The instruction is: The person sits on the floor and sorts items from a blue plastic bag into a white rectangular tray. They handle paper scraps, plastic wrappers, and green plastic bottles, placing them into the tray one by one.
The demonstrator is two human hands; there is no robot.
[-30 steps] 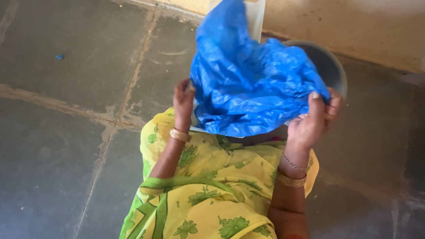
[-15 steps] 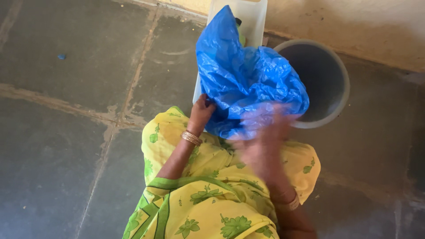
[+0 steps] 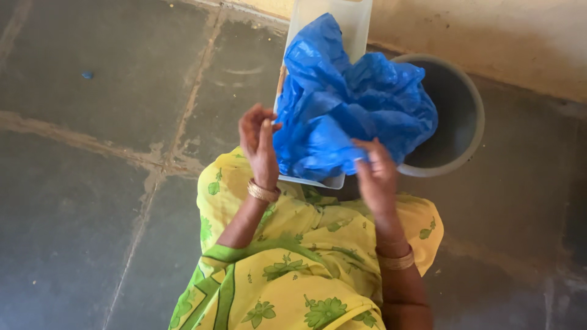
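A crumpled blue plastic bag (image 3: 354, 104) lies bunched over a white rectangular tray (image 3: 342, 18) and the rim of a round grey bucket (image 3: 471, 116). My left hand (image 3: 260, 143) is at the bag's left edge, fingers spread, palm turned toward the plastic. My right hand (image 3: 376, 174) is at the bag's lower edge, its fingertips pinching the plastic. Gold bangles sit on both wrists. Below the hands is my yellow garment with a green leaf print (image 3: 293, 263).
The floor is dark grey stone slabs (image 3: 92, 183) with pale joints. A small blue scrap (image 3: 87, 75) lies on it at the far left. A yellowish wall base (image 3: 489, 36) runs along the top, right behind the tray and bucket.
The bag was stretched wide between both hands, then bunched up. My right hand swept in from the bag's right edge to its lower edge, and my left hand opened beside it.
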